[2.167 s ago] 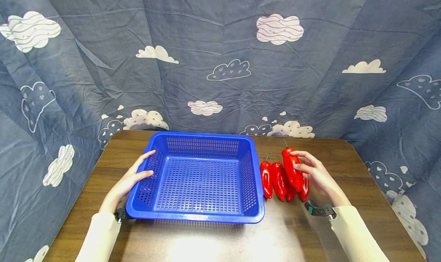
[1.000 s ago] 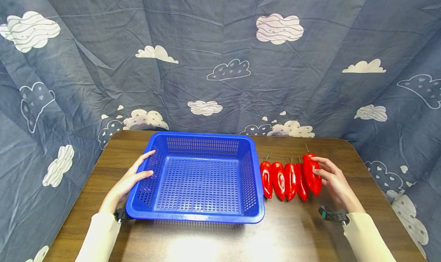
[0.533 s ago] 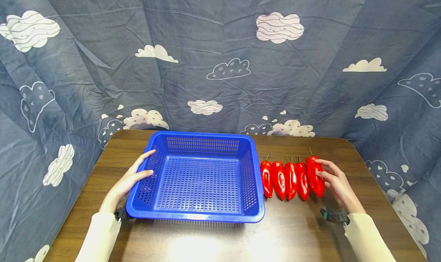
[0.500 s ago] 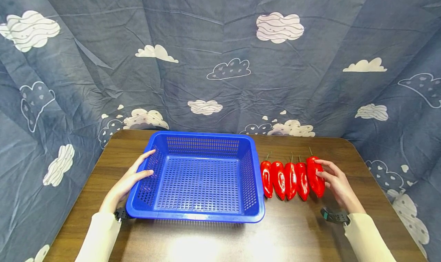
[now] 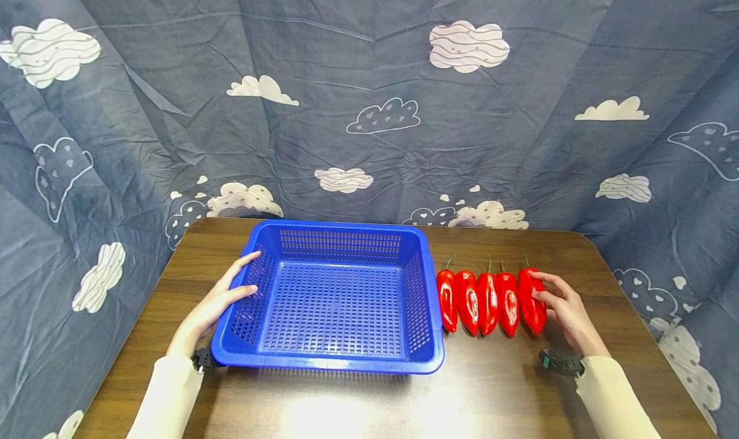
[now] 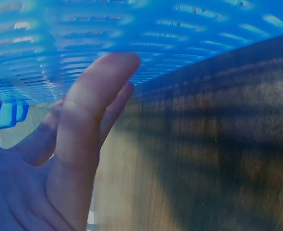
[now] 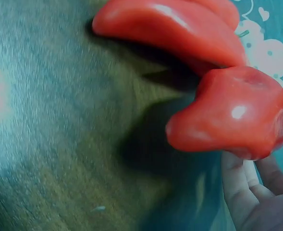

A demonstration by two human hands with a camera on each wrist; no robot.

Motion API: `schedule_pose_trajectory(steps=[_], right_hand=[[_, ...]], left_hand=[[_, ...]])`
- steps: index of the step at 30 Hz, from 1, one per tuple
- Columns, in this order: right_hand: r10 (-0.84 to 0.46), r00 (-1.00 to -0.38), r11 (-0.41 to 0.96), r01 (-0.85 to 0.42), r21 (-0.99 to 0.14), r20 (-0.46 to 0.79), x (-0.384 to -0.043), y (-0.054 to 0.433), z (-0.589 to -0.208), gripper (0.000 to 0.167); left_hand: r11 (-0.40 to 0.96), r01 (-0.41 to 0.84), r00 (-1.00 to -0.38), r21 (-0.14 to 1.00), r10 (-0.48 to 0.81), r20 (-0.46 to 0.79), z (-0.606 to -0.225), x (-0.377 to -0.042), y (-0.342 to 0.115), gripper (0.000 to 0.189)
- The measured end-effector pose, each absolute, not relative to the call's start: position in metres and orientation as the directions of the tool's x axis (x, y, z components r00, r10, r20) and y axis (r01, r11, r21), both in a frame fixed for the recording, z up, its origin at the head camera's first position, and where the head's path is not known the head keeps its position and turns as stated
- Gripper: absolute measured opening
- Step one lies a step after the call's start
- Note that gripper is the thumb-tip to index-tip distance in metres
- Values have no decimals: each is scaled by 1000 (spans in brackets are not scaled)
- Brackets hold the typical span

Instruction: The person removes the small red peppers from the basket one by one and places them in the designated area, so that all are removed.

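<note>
At the left of the head view my left hand [image 5: 210,307] grips the left rim of a blue plastic basket [image 5: 335,310], its thumb and a finger over the edge. The other fingers lie outside, where the left wrist view shows them under the slotted wall [image 6: 98,29]. On the right, my right hand [image 5: 568,310] holds a red pepper [image 5: 530,304] between thumb and fingers, with the green stem pointing away. A dark shadow lies beside this pepper [image 7: 232,113] in the right wrist view; whether it touches the table is hard to tell.
Several more red peppers [image 5: 487,304] lie side by side between the basket and the held pepper. All stand on a brown wooden table [image 5: 473,387]. A dark curtain with white clouds [image 5: 369,67] hangs behind and at both sides.
My right hand has carried the pepper from above the row rightward, then lowered it at the row's right end, slightly apart from its neighbour. Left hand and basket stay in place.
</note>
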State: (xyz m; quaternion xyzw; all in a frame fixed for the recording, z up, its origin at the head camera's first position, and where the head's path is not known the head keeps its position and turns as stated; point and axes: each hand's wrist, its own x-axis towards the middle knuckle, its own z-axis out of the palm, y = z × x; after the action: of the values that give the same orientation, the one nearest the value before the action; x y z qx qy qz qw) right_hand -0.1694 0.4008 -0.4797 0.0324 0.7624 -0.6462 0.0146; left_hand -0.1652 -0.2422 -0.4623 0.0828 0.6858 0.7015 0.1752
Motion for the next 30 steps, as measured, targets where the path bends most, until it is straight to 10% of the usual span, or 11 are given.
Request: schedule_pose_trajectory(steps=[30], right_hand=[[77,-991,391,134,-911,-113,-171,402,-491,41]], left_hand=[[43,-111,-927,993,356,-119,-462,-166,-243,64]])
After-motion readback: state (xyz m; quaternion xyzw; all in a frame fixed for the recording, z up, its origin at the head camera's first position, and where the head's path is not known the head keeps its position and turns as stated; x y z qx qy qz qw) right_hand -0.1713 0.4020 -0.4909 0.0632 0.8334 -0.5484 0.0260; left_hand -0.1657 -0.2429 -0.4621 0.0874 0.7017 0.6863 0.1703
